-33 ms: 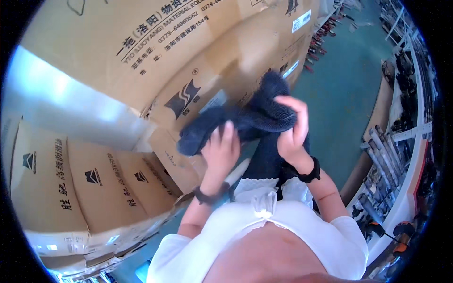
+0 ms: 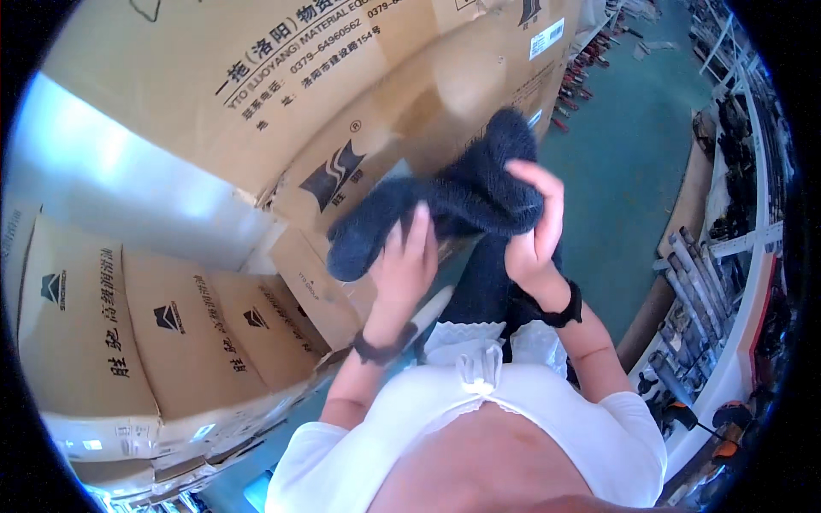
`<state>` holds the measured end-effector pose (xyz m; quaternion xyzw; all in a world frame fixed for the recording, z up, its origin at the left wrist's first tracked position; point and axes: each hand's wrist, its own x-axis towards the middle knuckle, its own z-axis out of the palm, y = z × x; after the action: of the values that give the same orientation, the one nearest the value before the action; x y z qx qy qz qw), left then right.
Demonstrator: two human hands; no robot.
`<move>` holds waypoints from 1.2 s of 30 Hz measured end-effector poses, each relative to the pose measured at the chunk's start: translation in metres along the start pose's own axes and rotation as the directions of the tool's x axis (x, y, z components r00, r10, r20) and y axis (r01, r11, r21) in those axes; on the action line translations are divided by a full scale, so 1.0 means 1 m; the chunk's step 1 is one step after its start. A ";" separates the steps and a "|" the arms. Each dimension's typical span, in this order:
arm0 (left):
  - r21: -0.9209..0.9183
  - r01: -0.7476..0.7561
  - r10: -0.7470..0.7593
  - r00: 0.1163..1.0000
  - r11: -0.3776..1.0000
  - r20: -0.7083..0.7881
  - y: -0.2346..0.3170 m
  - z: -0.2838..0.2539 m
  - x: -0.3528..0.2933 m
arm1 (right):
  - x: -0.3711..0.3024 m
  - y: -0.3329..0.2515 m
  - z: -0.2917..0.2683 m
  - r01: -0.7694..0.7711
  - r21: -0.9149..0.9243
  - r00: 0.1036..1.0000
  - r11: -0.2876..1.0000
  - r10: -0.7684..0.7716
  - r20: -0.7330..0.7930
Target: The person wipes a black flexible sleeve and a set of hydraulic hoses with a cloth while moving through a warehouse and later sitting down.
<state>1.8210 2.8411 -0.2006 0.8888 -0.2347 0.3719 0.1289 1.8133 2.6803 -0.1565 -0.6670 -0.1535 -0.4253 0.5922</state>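
Between my hands hangs a dark grey, fuzzy cloth point(image 2: 457, 192), bunched and folded; its exact kind I cannot make out. My left hand point(image 2: 404, 263) grips its left part from below, fingers pointing up against the fabric. At the right end my right hand point(image 2: 536, 224) pinches a folded part, with the thumb and fingers curled around it. One rounded end of the cloth sticks up above the right hand, and another droops to the left of the left hand. Some of the fingertips are hidden behind the fabric.
A large cardboard box point(image 2: 282, 162) stands right in front of me. Several smaller cartons point(image 2: 171, 342) are lined up at the left. On the right, a white shelf rack point(image 2: 753, 239) holds metal tools and rods point(image 2: 697, 278). Green floor point(image 2: 620, 179) runs between.
The cloth has shifted slightly up and to the right, and its upper end stands a little higher. Both hands keep their hold.
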 end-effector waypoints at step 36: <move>-0.045 0.239 -0.222 0.946 0.970 0.235 0.008 -0.005 0.038 | 0.070 0.029 0.037 0.198 -0.334 0.961 0.921 -0.115 0.252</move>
<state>1.8370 2.8238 -0.1687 0.9416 -0.1560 0.2408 0.1760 1.8897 2.6863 -0.1208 -0.7927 -0.1939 -0.4132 0.4040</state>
